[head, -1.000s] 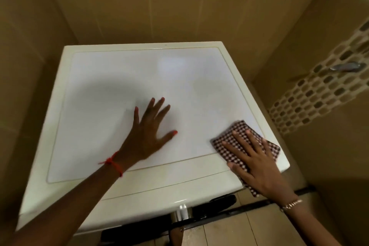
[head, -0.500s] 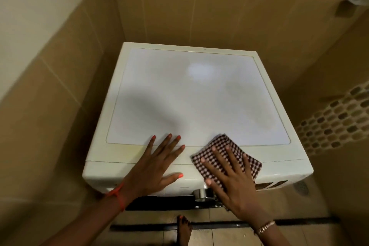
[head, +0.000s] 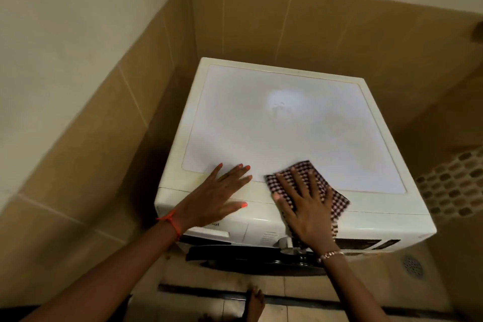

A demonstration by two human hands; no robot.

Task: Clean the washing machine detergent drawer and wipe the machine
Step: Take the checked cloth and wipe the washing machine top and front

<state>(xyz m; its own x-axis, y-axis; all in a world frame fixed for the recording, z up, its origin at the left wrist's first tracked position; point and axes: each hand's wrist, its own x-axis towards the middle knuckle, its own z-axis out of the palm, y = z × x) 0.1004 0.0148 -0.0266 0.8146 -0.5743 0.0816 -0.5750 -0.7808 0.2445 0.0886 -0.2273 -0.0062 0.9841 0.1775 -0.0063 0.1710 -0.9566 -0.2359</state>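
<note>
A white front-loading washing machine [head: 287, 123] stands in a tiled corner, seen from above. My right hand [head: 304, 204] lies flat with spread fingers on a dark red-and-white checked cloth [head: 332, 197], pressing it onto the front edge of the top; a corner of the cloth hangs down over the control panel. My left hand [head: 218, 197] rests flat and empty on the front left edge of the top, fingers apart. Below it, the detergent drawer front [head: 217, 230] shows closed. The dark door [head: 251, 259] and a chrome dial [head: 286, 243] sit under my hands.
Tan tiled walls close in at the left and behind the machine. A mosaic tile strip [head: 449, 185] runs along the right wall. A round floor drain [head: 413, 266] lies to the right of the machine. My bare foot [head: 254, 300] stands on the tiled floor in front.
My right hand has slid the cloth leftward along the front edge of the top, from the right corner toward the middle. My left hand has moved back to the front left edge. The view has pulled back.
</note>
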